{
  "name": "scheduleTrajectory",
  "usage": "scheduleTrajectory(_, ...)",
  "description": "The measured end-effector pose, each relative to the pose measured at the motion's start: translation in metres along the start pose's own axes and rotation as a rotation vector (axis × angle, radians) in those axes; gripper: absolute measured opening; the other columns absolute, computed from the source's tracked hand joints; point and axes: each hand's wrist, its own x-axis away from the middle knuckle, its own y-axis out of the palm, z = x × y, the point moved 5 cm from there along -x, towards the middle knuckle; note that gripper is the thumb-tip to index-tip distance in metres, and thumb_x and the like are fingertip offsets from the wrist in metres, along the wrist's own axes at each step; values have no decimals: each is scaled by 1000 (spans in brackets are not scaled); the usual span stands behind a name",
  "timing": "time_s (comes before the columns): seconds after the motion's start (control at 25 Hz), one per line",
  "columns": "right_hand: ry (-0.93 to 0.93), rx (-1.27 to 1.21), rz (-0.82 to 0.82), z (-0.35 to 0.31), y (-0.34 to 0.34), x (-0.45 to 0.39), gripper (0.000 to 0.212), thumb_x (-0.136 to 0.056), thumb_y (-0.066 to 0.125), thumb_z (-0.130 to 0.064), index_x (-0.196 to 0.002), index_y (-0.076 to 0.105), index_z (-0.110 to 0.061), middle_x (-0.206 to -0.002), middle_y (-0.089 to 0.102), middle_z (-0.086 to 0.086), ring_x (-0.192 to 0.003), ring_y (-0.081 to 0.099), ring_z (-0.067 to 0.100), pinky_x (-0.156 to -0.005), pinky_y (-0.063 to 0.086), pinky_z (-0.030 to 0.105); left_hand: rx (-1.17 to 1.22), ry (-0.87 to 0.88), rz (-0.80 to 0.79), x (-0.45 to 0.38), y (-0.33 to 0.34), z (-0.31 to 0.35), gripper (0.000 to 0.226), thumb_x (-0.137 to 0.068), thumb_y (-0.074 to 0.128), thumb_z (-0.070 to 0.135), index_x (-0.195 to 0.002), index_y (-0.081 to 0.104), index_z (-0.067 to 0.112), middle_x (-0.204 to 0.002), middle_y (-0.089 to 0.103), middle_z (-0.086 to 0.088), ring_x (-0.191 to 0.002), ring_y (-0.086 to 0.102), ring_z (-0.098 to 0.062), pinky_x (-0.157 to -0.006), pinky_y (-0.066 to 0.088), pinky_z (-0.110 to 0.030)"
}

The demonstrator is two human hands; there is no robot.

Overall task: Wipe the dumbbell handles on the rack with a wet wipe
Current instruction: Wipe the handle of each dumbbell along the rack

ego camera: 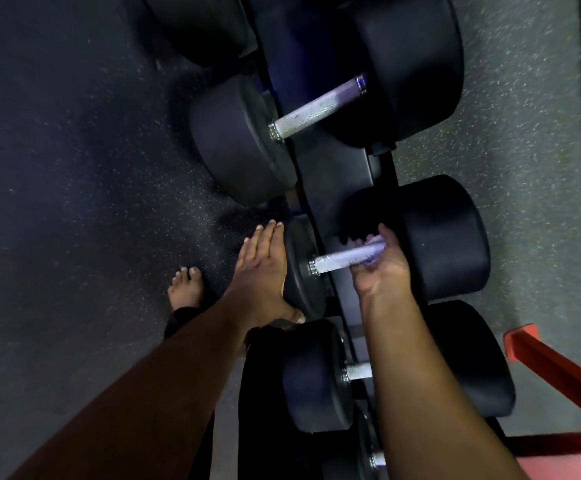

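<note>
Black dumbbells lie in a row on a dark rack [337, 178]. My left hand [264, 268] lies flat with straight fingers against the near head of the middle dumbbell [302, 271]. My right hand [382, 265] curls round the far end of that dumbbell's knurled metal handle [337, 260], holding a pale wet wipe [373, 245] against it. The fingers hide most of the wipe. A larger dumbbell with a bare handle [320, 107] sits further along the rack. My right forearm crosses over another dumbbell's handle [356, 370] nearer to me.
Dark speckled rubber floor [74, 168] spreads to the left, where my bare foot [186, 287] stands. Lighter grey speckled floor [524, 150] lies beyond the rack. A red frame [552, 365] juts in at the lower right.
</note>
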Motion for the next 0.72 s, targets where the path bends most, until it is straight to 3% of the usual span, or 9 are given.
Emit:
scheduleTrajectory(0.08, -25, -3, -8, 17, -1, -1, 6, -96, 61, -20, -90, 60, -21, -78, 55, -4, -74, 57, 12, -73, 48, 24, 0, -7, 5, 0, -1, 0, 165, -47, 93, 58, -157, -21, 10, -166, -24, -5, -153, -23, -23, -126, -8, -42)
scheduleTrajectory(0.2, 13, 128, -102, 43, -17, 17, 13, -90, 68, -15, -99, 62, -21, -81, 66, 0, -73, 64, 13, -65, 51, 26, -3, -21, 7, -1, 1, -1, 166, -46, 94, 57, -156, -21, 10, -166, -25, -4, -153, -23, -22, -126, -9, -40)
scheduleTrajectory(0.28, 37, 80, -155, 36, -23, 11, 8, -92, 65, -16, -99, 63, -17, -92, 65, 4, -80, 64, 16, -73, 52, 27, -6, -25, 6, -2, 2, -1, 167, -45, 93, 59, -157, -21, 11, -166, -24, -3, -153, -23, -22, -126, -7, -41)
scheduleTrajectory(0.4, -63, -117, -19, 32, -22, 2, 22, -99, 56, -19, -118, 67, -14, -112, 68, 6, -102, 64, 18, -94, 49, 30, 1, -20, 28, -2, 0, -2, 168, -43, 93, 61, -157, -19, 11, -167, -21, -4, -154, -20, -22, -126, -6, -41)
scheduleTrajectory(0.44, -107, -131, -24, 39, -22, 4, 23, -101, 54, -17, -120, 66, -13, -109, 68, 7, -100, 65, 19, -91, 52, 31, 5, -17, 30, -1, -1, -2, 168, -43, 94, 60, -158, -18, 11, -168, -20, -4, -154, -20, -22, -126, -7, -41)
scheduleTrajectory(0.56, -45, -169, -28, 59, -31, 17, 19, -104, 44, -4, -98, 61, -10, -87, 62, 4, -77, 62, 12, -71, 55, 21, 29, -14, 35, 3, -4, 2, 166, -44, 95, 56, -158, -16, 12, -168, -18, -2, -154, -19, -21, -126, -6, -40)
scheduleTrajectory(0.68, -222, -183, -22, 40, -44, 4, 24, -98, 47, 8, -116, 62, 0, -96, 58, -9, -100, 57, 0, -102, 45, 21, 33, -5, 35, 1, -6, 3, 164, -45, 96, 53, -159, -14, 11, -168, -17, -1, -154, -19, -20, -126, -7, -39)
scheduleTrajectory(0.72, -259, -161, -33, 41, -43, 2, 30, -96, 48, 10, -122, 61, 2, -99, 59, -12, -110, 55, 0, -105, 42, 21, 32, -4, 30, 2, -6, 3, 164, -45, 96, 53, -158, -14, 10, -168, -17, -2, -154, -19, -20, -126, -8, -39)
